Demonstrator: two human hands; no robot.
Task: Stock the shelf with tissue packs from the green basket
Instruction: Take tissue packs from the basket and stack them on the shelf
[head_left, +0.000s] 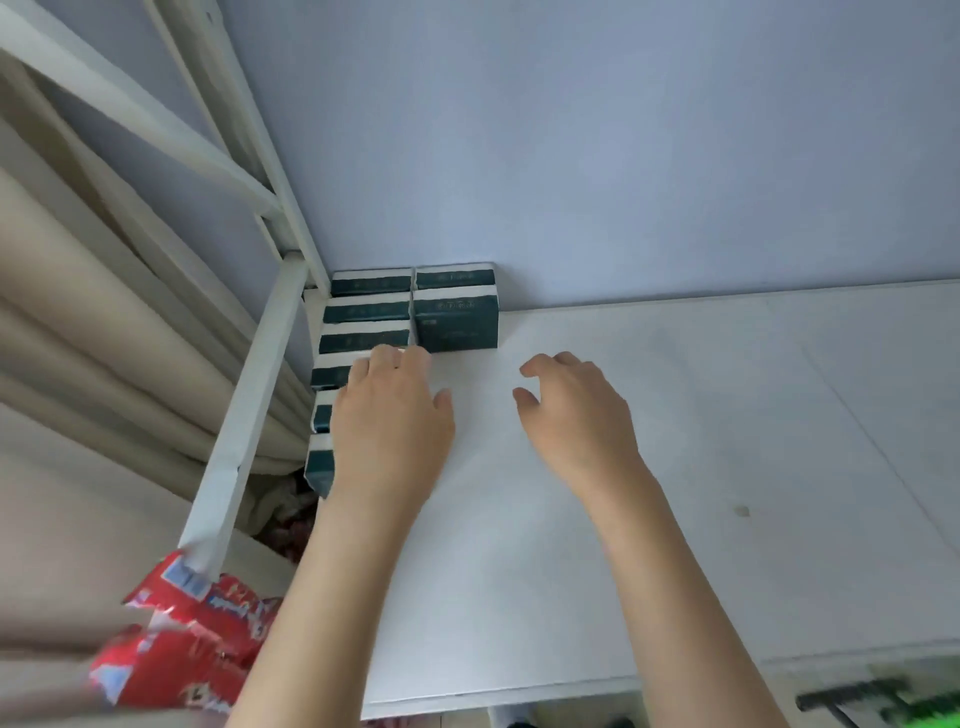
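Where left hand (389, 426) lies flat, front tissue packs (318, 470) half hidden; right hand (571, 415) loose, empty.

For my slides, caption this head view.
Left hand rests on tissue packs lined along the shelf edge; right hand open beside it.

light: soft, even – faint shadows | blur: lower corners smeared | edges: wide-angle bowing
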